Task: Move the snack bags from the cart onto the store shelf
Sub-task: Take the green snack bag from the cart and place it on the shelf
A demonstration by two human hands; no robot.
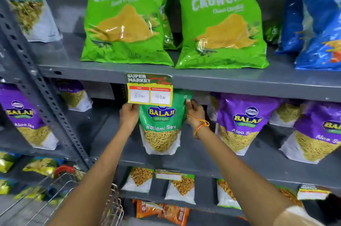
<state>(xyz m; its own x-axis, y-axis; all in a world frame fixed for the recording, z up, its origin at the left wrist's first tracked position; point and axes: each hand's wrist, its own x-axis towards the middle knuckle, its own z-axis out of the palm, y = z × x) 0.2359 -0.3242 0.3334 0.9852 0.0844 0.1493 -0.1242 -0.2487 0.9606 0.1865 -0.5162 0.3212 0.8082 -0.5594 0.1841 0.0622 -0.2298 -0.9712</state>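
Note:
A green Ratlami Sev snack bag (161,126) stands upright on the middle shelf (212,161), its top partly behind a yellow price tag (149,91). My left hand (129,114) grips the bag's upper left edge and my right hand (195,113) grips its upper right edge. The wire cart (60,188) with a red handle sits at the lower left; snack bags inside it are blurred.
Purple Aloo Sev bags (241,124) stand to the right and left of the green bag. Two large green Crunchem bags (127,17) and blue bags (319,19) fill the upper shelf. Smaller packets sit on the lower shelves. A perforated grey upright (46,92) runs diagonally at the left.

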